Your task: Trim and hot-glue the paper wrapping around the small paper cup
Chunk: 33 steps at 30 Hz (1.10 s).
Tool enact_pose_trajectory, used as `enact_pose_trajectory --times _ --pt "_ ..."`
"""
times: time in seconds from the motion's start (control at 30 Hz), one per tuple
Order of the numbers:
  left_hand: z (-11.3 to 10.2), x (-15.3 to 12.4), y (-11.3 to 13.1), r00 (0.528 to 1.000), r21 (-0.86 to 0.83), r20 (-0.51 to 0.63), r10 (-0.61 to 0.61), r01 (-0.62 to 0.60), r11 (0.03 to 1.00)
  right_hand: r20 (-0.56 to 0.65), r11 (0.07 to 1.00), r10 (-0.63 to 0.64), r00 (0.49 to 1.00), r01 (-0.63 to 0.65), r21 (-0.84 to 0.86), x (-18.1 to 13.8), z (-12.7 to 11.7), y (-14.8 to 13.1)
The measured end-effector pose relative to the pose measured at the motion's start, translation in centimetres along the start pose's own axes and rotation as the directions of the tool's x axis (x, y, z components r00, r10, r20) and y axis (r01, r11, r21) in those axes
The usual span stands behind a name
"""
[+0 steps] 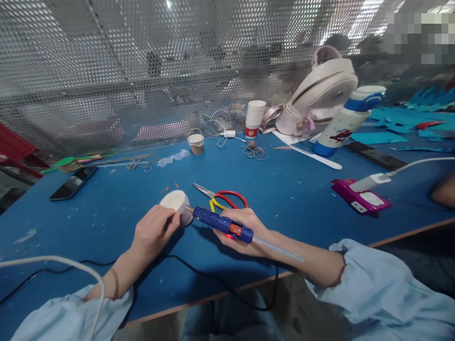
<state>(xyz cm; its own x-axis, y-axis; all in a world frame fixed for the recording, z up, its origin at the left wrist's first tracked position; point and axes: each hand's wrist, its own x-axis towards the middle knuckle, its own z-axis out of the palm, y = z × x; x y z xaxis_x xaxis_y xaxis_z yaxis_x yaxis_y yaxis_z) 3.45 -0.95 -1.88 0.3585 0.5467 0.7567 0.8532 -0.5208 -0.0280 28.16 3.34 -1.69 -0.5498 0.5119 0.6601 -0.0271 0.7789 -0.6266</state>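
Note:
In the head view, my left hand (154, 232) holds a small white cup (185, 215) on the blue table, its pale round end turned up and its side greyish. Thumb and fingers are pinched together at the near edge of the cup. My right hand (245, 227) is wrapped round a blue hot glue gun (216, 221), which has a clear glue stick (279, 248) sticking out of its back. The nozzle touches or nearly touches the right side of the cup. Just beyond the gun lie scissors (231, 194) with red and yellow handles, partly hidden by my right hand.
A small bucket-like cup (196, 144), stacked paper cups (255, 118), a ball of grey cord (252, 148) and a white knife (316, 157) lie farther back. A phone (74, 183) is left; a purple power strip (360, 196) and bottle (343, 125) are right. A black cable (202, 272) crosses the front.

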Motion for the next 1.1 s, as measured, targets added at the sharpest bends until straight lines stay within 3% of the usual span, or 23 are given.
enact_pose_trajectory --times 0.2,0.53,0.83,1.1 --pt "0.5 -0.7 -0.1 0.991 0.082 0.003 0.133 -0.133 0.988 -0.02 1.0 -0.004 1.0 0.004 -0.024 0.3 0.1 -0.4" --pt "0.2 -1.4 -0.3 0.983 0.209 0.057 0.175 -0.183 0.961 -0.037 1.0 -0.02 0.999 0.019 -0.021 0.3 0.2 0.1" --pt "-0.2 -2.2 -1.0 0.989 0.171 0.056 0.138 -0.145 0.974 -0.012 1.0 0.011 1.0 -0.011 -0.026 0.3 0.0 0.2" --pt "-0.9 -1.2 -0.1 0.985 -0.009 0.125 0.123 -0.122 0.992 -0.025 0.999 0.007 1.0 -0.008 -0.033 0.3 0.1 0.3"
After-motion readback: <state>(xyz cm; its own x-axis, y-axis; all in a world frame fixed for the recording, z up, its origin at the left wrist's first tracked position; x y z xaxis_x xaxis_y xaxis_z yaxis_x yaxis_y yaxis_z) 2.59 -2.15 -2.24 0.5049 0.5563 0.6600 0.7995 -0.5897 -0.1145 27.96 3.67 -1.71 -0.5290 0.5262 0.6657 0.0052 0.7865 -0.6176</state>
